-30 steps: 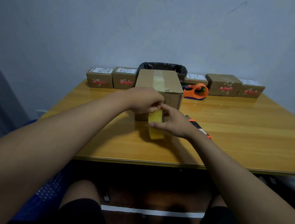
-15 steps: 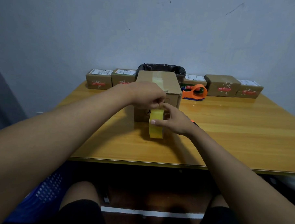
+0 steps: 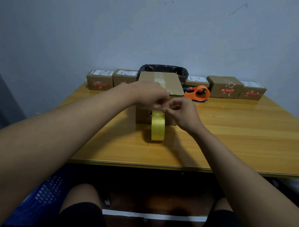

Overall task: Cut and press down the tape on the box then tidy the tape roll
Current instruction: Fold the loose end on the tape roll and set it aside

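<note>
A brown cardboard box [image 3: 170,83] stands mid-table with a strip of yellowish tape along its top. In front of it the yellow tape roll [image 3: 158,126] stands on edge on the table, its strip running up to the box's front face. My left hand [image 3: 150,97] and my right hand [image 3: 182,113] meet at the box's upper front edge, fingertips of both pinching the tape strip just above the roll. The strip itself is mostly hidden by my fingers.
An orange tape dispenser [image 3: 198,94] lies right of the box. Several small labelled cartons [image 3: 99,80] line the wall side of the wooden table [image 3: 238,134], around a black-lined bin [image 3: 164,69]. A blue basket [image 3: 38,199] sits low at my left.
My right hand has let go of the roll and risen to join the left at the tape strip. The roll now stands by itself on the table.
</note>
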